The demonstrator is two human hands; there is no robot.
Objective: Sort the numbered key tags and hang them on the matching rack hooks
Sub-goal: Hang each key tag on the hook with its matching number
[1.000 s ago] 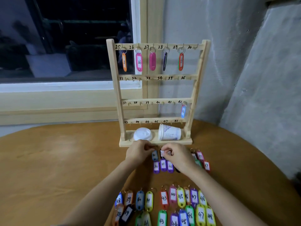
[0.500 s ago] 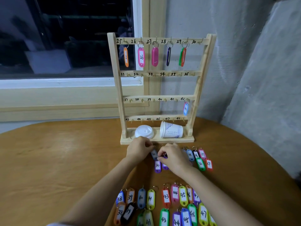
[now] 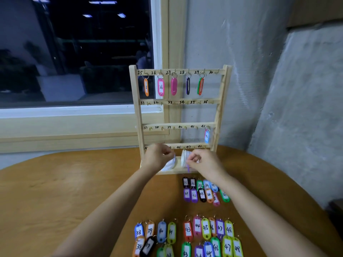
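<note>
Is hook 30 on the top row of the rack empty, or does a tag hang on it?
Empty. Hook 30 shows only its bare metal; no ring or tag hangs from it.

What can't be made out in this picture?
Head view:
- Number on the purple tag: blurred, pinched by the right hand.
- What the left hand holds: blurred, fingers cover it.
- First bottom-row labels on the rack: partly behind the left hand.
- The nearest tags: cut by the bottom edge.
- Number of the tag on hook 28: edge-on.
</note>
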